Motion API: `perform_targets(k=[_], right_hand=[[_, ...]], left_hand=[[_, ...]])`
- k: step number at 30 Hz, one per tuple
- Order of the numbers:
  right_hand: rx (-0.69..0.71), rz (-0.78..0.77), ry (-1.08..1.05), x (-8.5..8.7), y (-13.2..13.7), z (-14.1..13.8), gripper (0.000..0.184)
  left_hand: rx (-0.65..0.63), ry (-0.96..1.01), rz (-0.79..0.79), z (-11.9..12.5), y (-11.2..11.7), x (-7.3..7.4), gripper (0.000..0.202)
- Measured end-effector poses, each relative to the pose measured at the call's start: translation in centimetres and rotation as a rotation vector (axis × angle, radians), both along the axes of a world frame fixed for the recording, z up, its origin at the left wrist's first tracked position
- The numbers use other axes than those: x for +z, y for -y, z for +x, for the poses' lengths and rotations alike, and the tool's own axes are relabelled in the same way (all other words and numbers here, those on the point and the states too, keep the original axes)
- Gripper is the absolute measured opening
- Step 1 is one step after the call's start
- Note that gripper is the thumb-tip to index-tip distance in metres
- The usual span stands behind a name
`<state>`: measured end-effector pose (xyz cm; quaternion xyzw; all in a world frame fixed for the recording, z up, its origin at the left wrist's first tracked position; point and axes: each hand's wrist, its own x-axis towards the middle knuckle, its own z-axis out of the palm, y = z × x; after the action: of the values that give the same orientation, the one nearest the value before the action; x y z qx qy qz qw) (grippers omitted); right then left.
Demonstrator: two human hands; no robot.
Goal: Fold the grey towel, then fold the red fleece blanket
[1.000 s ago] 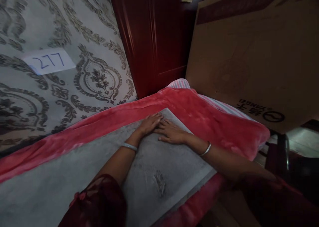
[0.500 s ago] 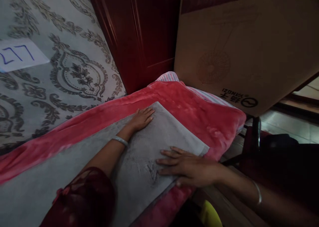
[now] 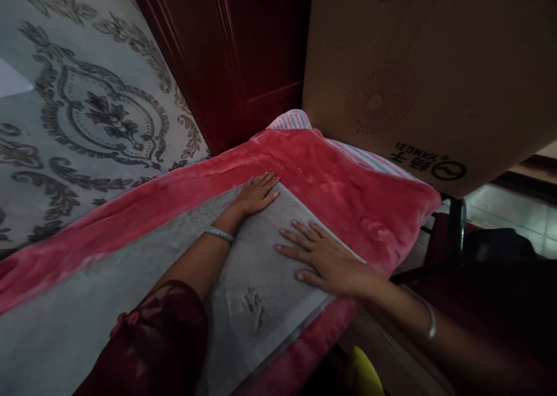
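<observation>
A grey sheet of fabric (image 3: 174,268) with a worn-looking, crinkled patch (image 3: 252,309) lies over a pink-red plush blanket (image 3: 361,193). My left hand (image 3: 257,193) rests flat near the far corner of the grey sheet, fingers spread toward its edge. Palm down, my right hand (image 3: 328,258) lies on the same sheet near its right-hand edge, with its fingers apart. Neither hand grasps anything. Silvery bracelets circle both wrists.
A large cardboard box (image 3: 422,65) stands behind the blanket at the right, and a dark red door panel (image 3: 243,48) is beside it. Patterned wallpaper (image 3: 104,106) covers the left wall. Striped cloth (image 3: 289,120) shows under the blanket. A yellow object (image 3: 364,373) sits low in front.
My right hand has moved up across the grey sheet, uncovering the crinkled patch. My left hand has slid slightly toward the far corner. The view has shifted a little.
</observation>
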<state>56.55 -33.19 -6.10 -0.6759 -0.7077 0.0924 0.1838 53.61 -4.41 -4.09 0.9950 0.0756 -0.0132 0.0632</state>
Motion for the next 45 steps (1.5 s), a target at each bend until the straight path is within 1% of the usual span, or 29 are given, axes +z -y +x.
perform_targets(k=[4, 8, 10, 12, 14, 15, 16, 18, 19, 21, 22, 24, 26, 29, 31, 33, 35, 37, 39, 41, 42, 44, 45], right_hand=[[-0.108, 0.055, 0.001, -0.9, 4.1, -2.4, 0.060], [-0.172, 0.068, -0.010, -1.6, 6.9, -4.2, 0.061], [-0.172, 0.069, -0.034, -1.1, 7.8, -4.5, 0.060], [-0.179, 0.098, -0.068, 0.1, 7.8, -4.2, 0.053], [-0.231, 0.157, -0.068, 1.8, 6.4, -3.6, 0.048], [-0.278, 0.186, -0.049, 2.7, 5.1, -3.2, 0.048], [-0.330, 0.203, -0.012, 3.5, 3.5, -2.7, 0.050], [-0.443, 0.160, 0.064, 4.5, -0.4, -1.9, 0.058], [-0.495, 0.113, 0.094, 4.7, -2.4, -1.5, 0.062], [-0.552, -0.003, 0.139, 4.2, -5.5, -1.0, 0.066], [-0.555, -0.061, 0.151, 3.7, -6.4, -0.9, 0.068], [-0.557, -0.135, 0.163, 2.4, -6.6, -0.8, 0.069], [-0.581, -0.143, 0.173, 1.0, -4.9, -1.1, 0.070], [-0.632, -0.063, 0.199, -1.1, -0.7, -1.9, 0.068], [-0.652, 0.017, 0.215, -2.3, 2.2, -2.6, 0.065], [-0.667, 0.083, 0.224, -3.3, 4.6, -3.0, 0.063], [-0.675, 0.106, 0.219, -3.5, 6.4, -3.1, 0.061], [-0.677, 0.105, 0.212, -2.7, 7.1, -2.9, 0.059], [-0.667, 0.123, 0.209, -0.9, 6.5, -2.9, 0.056], [-0.608, 0.161, 0.205, 1.2, 4.5, -3.3, 0.056], [-0.552, 0.165, 0.198, 2.2, 3.2, -3.7, 0.056], [-0.426, 0.126, 0.185, 3.4, 0.3, -5.0, 0.057], [-0.364, 0.092, 0.184, 3.6, -0.9, -5.7, 0.058]], left_hand=[[-0.007, 0.004, 0.002, -0.1, -0.3, -0.1, 0.064], [-0.006, 0.001, 0.016, 0.0, -0.1, 0.1, 0.064], [0.001, -0.022, 0.040, -0.1, 0.2, 0.6, 0.063], [0.010, -0.036, 0.078, -0.4, 0.8, 1.4, 0.062], [0.030, -0.016, 0.095, -1.1, 1.4, 2.4, 0.061], [0.043, 0.005, 0.088, -1.6, 1.7, 2.8, 0.060], [0.052, 0.026, 0.072, -2.0, 2.0, 3.3, 0.059], [0.063, 0.041, 0.031, -2.9, 2.4, 3.8, 0.058], [0.073, 0.037, 0.020, -3.2, 2.5, 3.9, 0.058], [0.101, -0.007, 0.017, -3.7, 2.7, 3.5, 0.058], [0.122, -0.036, 0.021, -3.8, 2.8, 3.1, 0.058], [0.149, -0.066, 0.030, -4.0, 2.9, 2.1, 0.058], [0.152, -0.060, 0.036, -4.1, 2.9, 1.2, 0.060], [0.136, -0.037, 0.035, -4.2, 2.9, 0.6, 0.060], [0.127, -0.034, 0.029, -4.3, 3.0, 0.8, 0.060], [0.132, -0.040, 0.032, -4.3, 3.4, 1.3, 0.059], [0.158, -0.032, 0.070, -4.5, 4.1, 2.2, 0.057], [0.204, 0.015, 0.118, -5.2, 5.2, 3.2, 0.055], [0.247, 0.074, 0.134, -6.8, 6.6, 4.1, 0.055], [0.258, 0.071, 0.114, -9.4, 8.1, 4.9, 0.056], [0.254, 0.045, 0.103, -11.1, 8.9, 5.0, 0.058], [0.243, -0.010, 0.092, -14.6, 10.6, 4.9, 0.061], [0.252, -0.028, 0.089, -16.4, 11.4, 4.6, 0.063]])
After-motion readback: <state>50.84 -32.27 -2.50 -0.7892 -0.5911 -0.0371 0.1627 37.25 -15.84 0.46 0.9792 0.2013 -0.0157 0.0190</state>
